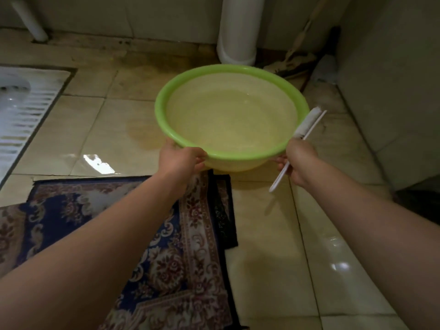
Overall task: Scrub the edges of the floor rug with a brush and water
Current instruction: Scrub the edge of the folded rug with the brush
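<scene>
A green plastic basin holding water hangs above the tiled floor, carried between both hands. My left hand grips its near left rim. My right hand holds the near right rim and also grips a white long-handled brush, whose bristle end points up past the basin's right side. A patterned blue and red floor rug with a dark border lies on the floor below my left arm, its far right corner under the basin.
A squat toilet pan sits in the floor at the left. A white pipe rises at the back wall, with a broom leaning in the corner beside it. A wall bounds the right. The tiles look wet and shiny.
</scene>
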Demonstrator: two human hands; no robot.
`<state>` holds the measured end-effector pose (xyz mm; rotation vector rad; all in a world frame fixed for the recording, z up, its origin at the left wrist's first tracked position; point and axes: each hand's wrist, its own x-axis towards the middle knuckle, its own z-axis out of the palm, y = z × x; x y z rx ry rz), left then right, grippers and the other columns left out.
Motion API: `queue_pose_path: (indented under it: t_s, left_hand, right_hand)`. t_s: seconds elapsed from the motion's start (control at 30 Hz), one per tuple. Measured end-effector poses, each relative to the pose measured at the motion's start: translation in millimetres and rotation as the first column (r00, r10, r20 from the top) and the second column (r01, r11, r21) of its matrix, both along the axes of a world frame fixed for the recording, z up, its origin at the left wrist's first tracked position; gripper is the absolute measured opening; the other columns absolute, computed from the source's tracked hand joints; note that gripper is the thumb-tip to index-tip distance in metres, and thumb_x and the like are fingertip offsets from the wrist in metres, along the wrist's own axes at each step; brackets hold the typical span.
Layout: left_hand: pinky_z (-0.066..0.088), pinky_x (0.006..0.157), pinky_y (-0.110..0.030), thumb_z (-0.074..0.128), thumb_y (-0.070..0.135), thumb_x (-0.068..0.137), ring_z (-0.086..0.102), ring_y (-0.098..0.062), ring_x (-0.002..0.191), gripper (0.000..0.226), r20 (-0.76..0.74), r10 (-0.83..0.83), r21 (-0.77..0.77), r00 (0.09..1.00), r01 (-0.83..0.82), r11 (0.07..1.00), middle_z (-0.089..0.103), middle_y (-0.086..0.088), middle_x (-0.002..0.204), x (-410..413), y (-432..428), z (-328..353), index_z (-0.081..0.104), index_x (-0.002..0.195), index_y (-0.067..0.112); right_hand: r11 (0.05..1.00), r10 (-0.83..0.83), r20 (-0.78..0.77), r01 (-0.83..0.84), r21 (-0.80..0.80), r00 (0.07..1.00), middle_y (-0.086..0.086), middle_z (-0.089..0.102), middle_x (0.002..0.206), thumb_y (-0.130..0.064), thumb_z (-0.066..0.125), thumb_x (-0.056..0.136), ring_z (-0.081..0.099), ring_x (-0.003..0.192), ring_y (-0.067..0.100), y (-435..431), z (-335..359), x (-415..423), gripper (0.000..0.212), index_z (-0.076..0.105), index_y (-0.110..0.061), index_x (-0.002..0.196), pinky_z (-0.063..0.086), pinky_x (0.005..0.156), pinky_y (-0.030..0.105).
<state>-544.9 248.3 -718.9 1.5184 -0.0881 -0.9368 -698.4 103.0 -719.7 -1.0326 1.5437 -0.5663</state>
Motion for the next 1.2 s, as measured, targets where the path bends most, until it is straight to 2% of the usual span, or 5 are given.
queue_pose_path:
  t_s: [0.17, 0.3, 0.7, 0.97, 1.2]
  left_hand:
    - [0.051, 0.079, -0.034, 0.064, -0.001, 0.080, 0.059, -0.025, 0.080, 0.009, -0.059, 0.014, 0.007, 0.998, -0.014, 1.000, 0.057, -0.015, 0.088, -21.7, -13.8, 2.9, 0.056, 0.085, 0.000]
    - [0.057, 0.070, -0.032, 0.064, 0.004, 0.080, 0.066, -0.029, 0.095, 0.029, -0.133, -0.017, -0.020, 0.991, 0.015, 1.000, 0.063, -0.016, 0.109, -30.8, -23.3, 1.4, 0.054, 0.107, 0.001]
    - [0.061, 0.066, -0.040, 0.061, 0.015, 0.088, 0.065, -0.029, 0.080, 0.026, -0.266, -0.337, 0.114, 0.903, 0.377, 0.919, 0.057, -0.014, 0.097, -116.3, -4.1, -0.5, 0.053, 0.110, 0.003]
    - [0.059, 0.075, -0.035, 0.061, 0.007, 0.085, 0.069, -0.023, 0.073, 0.026, -0.432, -0.465, -0.023, 0.773, 0.506, 0.862, 0.065, -0.012, 0.077, -174.1, 37.1, 4.2, 0.054, 0.109, 0.001]
    - [0.057, 0.078, -0.032, 0.058, 0.013, 0.087, 0.071, -0.024, 0.089, 0.029, -0.450, -0.567, -0.031, 0.690, 0.622, 0.782, 0.067, -0.010, 0.099, -191.5, 56.3, 4.6, 0.055, 0.115, 0.005]
  right_hand:
    - [0.987, -0.152, -0.121, 0.145, -0.063, 0.981, 0.011, 0.059, 0.087, -0.010, 0.033, 0.094, 0.050, 0.051, 0.016, -12.9, -4.6, -66.1, 0.031, 0.056, -0.010, 0.116, 0.037, 0.038, 0.020]
    - [0.968, -0.244, -0.284, 0.213, -0.134, 0.927, 0.015, 0.064, 0.094, -0.016, 0.043, 0.090, 0.056, 0.061, 0.026, -18.3, -5.3, -115.4, 0.033, 0.059, -0.005, 0.117, 0.043, 0.051, 0.030]
    - [0.995, -0.053, -0.824, -0.038, -0.091, 0.565, 0.027, 0.051, 0.131, -0.013, 0.047, 0.094, 0.053, 0.118, 0.042, 5.2, -0.5, -194.9, 0.042, 0.046, 0.009, 0.130, 0.046, 0.096, 0.045]
    - [0.894, 0.116, -0.993, -0.436, 0.101, 0.008, 0.020, 0.039, 0.138, -0.016, 0.037, 0.097, 0.035, 0.127, 0.033, 32.3, 0.0, -195.8, 0.044, 0.034, 0.004, 0.137, 0.034, 0.099, 0.040]
    - [0.843, 0.337, -0.897, -0.516, 0.152, 0.287, 0.015, 0.058, 0.119, -0.018, 0.046, 0.094, 0.057, 0.107, 0.032, 46.8, 0.6, -148.2, 0.019, 0.054, -0.007, 0.108, 0.039, 0.072, 0.030]
